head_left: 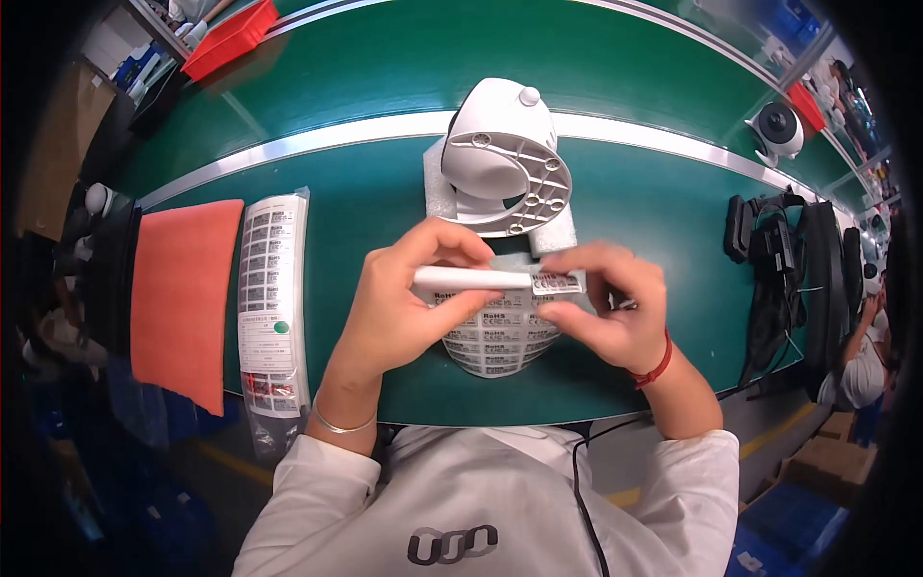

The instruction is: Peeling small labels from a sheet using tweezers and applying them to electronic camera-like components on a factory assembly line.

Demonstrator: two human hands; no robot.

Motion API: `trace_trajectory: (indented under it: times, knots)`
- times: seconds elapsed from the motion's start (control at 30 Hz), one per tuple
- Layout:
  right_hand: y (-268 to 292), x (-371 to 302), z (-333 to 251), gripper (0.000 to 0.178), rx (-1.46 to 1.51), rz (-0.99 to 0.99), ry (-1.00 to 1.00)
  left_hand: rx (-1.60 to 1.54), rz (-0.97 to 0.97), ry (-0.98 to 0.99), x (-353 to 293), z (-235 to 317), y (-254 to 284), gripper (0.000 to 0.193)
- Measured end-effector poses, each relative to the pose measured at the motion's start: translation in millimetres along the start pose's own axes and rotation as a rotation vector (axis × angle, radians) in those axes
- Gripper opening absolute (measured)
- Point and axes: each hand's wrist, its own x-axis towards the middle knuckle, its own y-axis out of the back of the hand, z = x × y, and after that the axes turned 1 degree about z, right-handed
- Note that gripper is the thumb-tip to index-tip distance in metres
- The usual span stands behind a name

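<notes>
Between my two hands is a sheet of silver-grey printed labels [500, 335], curved, its lower end hanging toward me. Along its top runs a narrow white strip [471, 278], which looks like folded-over backing, though I cannot tell for sure. My left hand [413, 288] pinches this strip between thumb and fingers. My right hand [611, 298] grips the right side, where a single label [558, 284] stands out at the strip's end. Just beyond my hands, a white device housing [505, 159] lies tilted on white foam, its ribbed underside facing me.
On the left lie an orange-red sheet [183, 298] and a plastic-bagged stack of labels [274, 260]. Black straps and cables [774, 260] are heaped at the right. A white round camera-like device [777, 132] stands far right, and a red bin [229, 38] far left.
</notes>
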Motion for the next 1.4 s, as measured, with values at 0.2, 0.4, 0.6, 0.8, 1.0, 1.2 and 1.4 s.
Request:
trace_trajectory:
  times: [0.2,0.4,0.6,0.8,1.0,1.2,1.4]
  knots:
    - [21,3,16,0.042,-0.163,0.326,-0.032,-0.032,0.084,0.044,-10,-14,17,0.039]
    - [29,-5,20,0.012,-0.164,0.084,-0.532,-0.059,0.117,0.094,-14,-23,27,0.045]
    - [41,-7,21,0.023,-0.227,-0.012,-0.535,-0.139,0.133,0.102,-15,-24,25,0.042]
    - [24,-3,-6,0.027,-0.242,0.131,0.122,-0.185,0.161,0.168,-16,-18,13,0.038]
    - [9,-11,-5,0.025,-0.090,0.089,0.140,-0.105,0.178,0.089,-18,-22,5,0.036]
    - [8,-14,-4,0.018,-0.020,0.116,-0.010,-0.013,0.174,-0.005,-18,-26,5,0.038]
    - [6,-18,-2,0.014,0.063,0.159,-0.093,0.036,0.117,-0.024,-18,-25,5,0.041]
